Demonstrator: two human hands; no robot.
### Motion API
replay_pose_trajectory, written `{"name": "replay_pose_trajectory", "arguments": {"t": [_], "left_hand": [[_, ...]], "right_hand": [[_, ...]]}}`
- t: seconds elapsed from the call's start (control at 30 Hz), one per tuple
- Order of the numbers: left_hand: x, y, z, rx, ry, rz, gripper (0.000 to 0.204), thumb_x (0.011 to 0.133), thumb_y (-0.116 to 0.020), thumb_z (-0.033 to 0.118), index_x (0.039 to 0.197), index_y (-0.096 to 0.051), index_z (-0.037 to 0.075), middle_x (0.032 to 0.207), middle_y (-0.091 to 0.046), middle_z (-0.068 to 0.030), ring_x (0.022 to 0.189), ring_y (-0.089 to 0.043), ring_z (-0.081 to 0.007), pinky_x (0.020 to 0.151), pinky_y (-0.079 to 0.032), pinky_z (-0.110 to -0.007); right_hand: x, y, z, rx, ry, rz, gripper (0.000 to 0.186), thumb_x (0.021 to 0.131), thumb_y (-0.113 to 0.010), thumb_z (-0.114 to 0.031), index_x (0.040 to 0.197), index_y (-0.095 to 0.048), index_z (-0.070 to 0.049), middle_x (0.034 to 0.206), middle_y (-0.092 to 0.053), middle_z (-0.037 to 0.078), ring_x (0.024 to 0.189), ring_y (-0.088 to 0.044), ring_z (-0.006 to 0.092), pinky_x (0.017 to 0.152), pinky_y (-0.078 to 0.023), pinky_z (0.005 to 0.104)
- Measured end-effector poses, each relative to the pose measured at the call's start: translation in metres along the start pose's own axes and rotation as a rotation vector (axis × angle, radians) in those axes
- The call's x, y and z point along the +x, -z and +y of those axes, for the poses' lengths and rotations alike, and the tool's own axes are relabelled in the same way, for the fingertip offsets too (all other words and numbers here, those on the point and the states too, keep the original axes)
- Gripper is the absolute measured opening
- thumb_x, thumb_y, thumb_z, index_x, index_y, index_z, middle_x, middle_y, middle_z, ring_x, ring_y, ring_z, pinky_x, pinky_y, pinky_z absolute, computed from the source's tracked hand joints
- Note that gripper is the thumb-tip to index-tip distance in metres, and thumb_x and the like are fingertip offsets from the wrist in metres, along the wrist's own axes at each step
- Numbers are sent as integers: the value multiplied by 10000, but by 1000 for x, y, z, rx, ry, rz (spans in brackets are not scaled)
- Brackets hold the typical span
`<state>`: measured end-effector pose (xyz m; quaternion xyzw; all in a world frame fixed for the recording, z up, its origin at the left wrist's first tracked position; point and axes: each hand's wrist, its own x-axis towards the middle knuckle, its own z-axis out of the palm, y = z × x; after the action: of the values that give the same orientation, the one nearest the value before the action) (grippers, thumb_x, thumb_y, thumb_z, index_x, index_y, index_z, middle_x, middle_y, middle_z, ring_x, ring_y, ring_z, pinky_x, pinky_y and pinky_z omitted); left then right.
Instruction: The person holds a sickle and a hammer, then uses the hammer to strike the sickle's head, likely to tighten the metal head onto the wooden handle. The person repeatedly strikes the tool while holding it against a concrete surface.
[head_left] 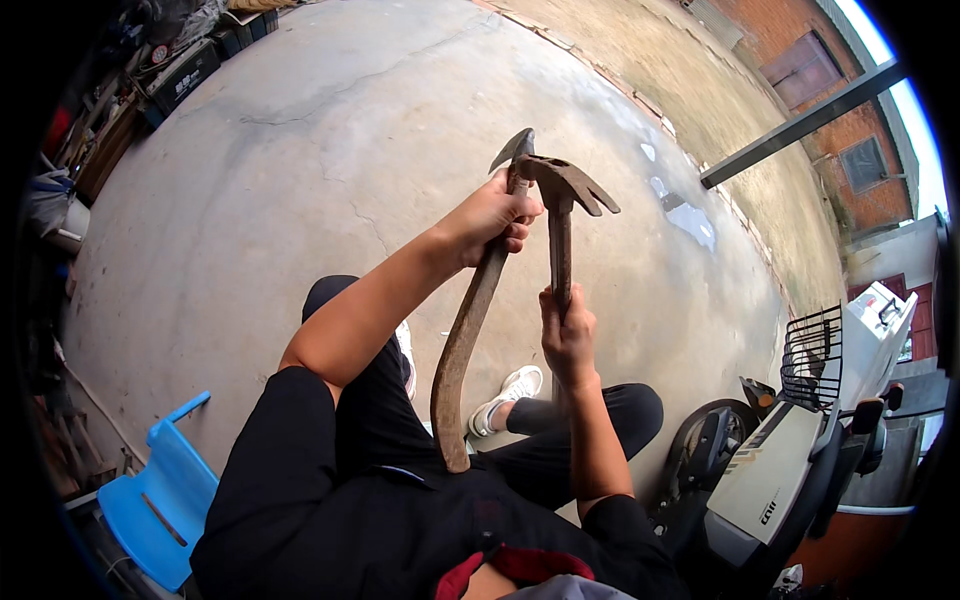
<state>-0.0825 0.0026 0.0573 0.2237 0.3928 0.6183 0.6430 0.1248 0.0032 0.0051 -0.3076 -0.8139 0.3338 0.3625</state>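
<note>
My left hand (492, 222) is closed near the top of a blade tool with a long curved wooden handle (462, 365). Its narrow metal blade (514, 148) sticks up above my fist, and the handle's lower end reaches my lap. I cannot tell the tool's exact kind. In my right hand (569, 335), fingers wrapped round the shaft, a claw hammer (568, 186) stands upright with its rusty claw pointing right. The hammer's head meets or overlaps the blade tool's upper end; contact between them is unclear.
Below my hands are my legs and white shoes (511, 395) on the concrete floor (250, 230). A blue plastic chair (160, 495) stands at lower left. On the right is a scooter (765, 480) with a black basket (812, 357). Clutter lines the left wall; a metal post (800, 125) rises at upper right.
</note>
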Motion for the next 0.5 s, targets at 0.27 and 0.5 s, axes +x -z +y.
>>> {"name": "replay_pose_trajectory", "arguments": {"t": [0.27,0.5], "left_hand": [[7,18,-2,-93,71,56,379,915,-593,48,1217,-373,113,749,-409,27,505,-362,-12,401,-315,-172],[-5,1,0,2,-32,-39,446,876,-644,92,1226,-369,130,716,-393,37,496,-364,-23,413,-334,-190]], "right_hand": [[-21,12,3,207,-98,56,67,1009,-474,-79,1043,-472,-22,586,-380,-60,450,-350,8,418,-264,176],[-3,8,-4,-22,-56,-51,101,924,-584,-15,1004,-526,1,721,-574,159,571,-583,295,544,-453,354]]}}
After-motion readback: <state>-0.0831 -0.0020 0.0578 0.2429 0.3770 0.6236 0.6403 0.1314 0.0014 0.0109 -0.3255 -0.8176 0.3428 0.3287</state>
